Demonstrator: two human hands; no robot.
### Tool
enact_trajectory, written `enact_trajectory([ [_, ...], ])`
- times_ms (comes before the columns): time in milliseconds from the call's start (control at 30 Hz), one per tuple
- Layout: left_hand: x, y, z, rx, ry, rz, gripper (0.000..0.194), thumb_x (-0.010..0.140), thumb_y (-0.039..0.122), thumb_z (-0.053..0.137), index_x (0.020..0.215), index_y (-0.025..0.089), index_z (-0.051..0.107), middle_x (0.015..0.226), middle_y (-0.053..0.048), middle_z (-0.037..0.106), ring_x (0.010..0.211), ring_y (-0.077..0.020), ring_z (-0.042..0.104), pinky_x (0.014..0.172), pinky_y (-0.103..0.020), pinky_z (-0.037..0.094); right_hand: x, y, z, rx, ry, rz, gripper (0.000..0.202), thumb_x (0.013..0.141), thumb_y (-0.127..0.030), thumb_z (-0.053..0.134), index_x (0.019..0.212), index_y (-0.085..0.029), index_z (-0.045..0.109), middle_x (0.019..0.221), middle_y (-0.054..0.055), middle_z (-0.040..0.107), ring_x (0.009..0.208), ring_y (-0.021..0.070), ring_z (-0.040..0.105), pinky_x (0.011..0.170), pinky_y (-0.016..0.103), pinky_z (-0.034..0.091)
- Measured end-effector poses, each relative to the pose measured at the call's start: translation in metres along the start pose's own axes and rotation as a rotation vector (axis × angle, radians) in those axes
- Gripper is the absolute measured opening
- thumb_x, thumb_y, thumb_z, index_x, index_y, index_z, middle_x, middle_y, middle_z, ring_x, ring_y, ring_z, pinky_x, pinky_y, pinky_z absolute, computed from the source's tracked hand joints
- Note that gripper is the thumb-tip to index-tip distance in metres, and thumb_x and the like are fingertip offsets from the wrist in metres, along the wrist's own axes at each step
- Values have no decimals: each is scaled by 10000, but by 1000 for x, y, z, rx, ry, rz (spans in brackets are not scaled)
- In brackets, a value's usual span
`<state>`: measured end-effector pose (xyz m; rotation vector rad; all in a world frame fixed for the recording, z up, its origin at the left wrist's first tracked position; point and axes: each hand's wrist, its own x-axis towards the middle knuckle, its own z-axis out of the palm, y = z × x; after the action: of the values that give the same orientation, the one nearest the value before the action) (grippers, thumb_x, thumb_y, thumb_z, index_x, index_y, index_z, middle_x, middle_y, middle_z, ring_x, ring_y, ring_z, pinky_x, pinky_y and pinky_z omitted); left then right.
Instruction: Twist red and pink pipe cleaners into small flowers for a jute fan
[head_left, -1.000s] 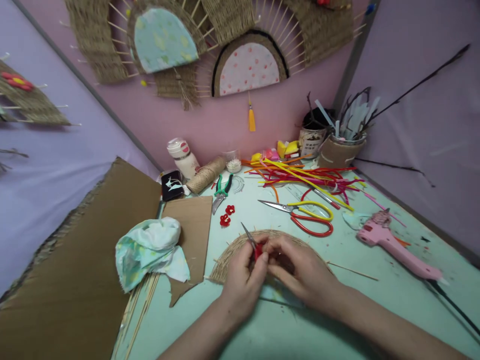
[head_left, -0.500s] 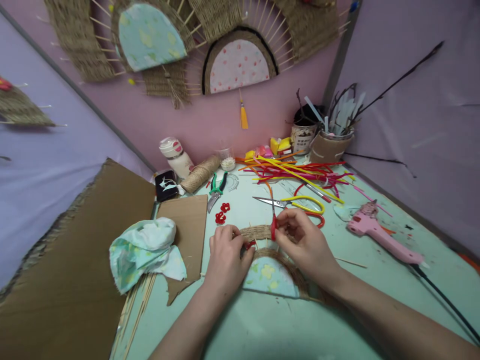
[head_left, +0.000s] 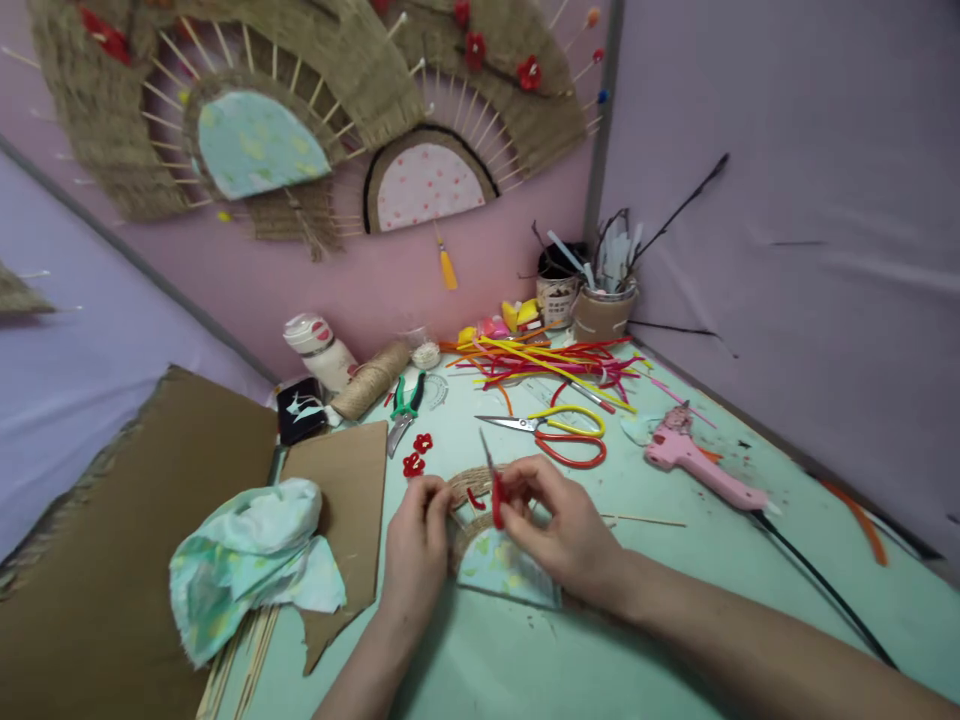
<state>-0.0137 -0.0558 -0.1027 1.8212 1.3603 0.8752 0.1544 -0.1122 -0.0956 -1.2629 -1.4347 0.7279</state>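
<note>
A small half-round fan [head_left: 489, 562] lies on the table, with a woven twine band above a light-green flowered cloth centre. At its left edge, my left hand [head_left: 420, 535] has thumb and fingers pinched together on the twine band. My right hand [head_left: 559, 520] is closed around small red-handled scissors [head_left: 498, 500], their dark, narrow blades pointing up and left. Between the hands, a short curved red strip [head_left: 475, 499] shows against the fan. My right fingers cover part of the fan's right side.
Two red flowers [head_left: 414, 464], green-handled pliers [head_left: 406, 412] and larger scissors [head_left: 574, 420] lie beyond the hands. Pipe cleaners [head_left: 555, 362] are heaped behind. A pink glue gun [head_left: 705, 465] is at right; crumpled cloth [head_left: 255, 560] and cardboard [head_left: 352, 500] are at left.
The view has shifted, so the wall fans show lower. My right hand has tilted the scissors to the left. My left fingers are now farther from the red strip.
</note>
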Motion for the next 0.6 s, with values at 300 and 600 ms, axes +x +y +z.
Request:
enact_trajectory([
  [300,13,1,-5,197,-126,224,155,824,250,502,892,203,633,918,-69,602,869,-200,549,780,-326,438,3,0,-5,26,156,-152,173,788,-176,532,953,-210,495,806,9,593,678,119,557,653,255,461],
  [600,40,5,-3,497,-390,419,184,801,208,481,752,194,658,832,-80,607,803,-205,538,745,-328,436,7,-1,-5,60,72,-83,155,798,-178,521,944,-203,478,786,-10,574,676,103,535,635,227,435],
])
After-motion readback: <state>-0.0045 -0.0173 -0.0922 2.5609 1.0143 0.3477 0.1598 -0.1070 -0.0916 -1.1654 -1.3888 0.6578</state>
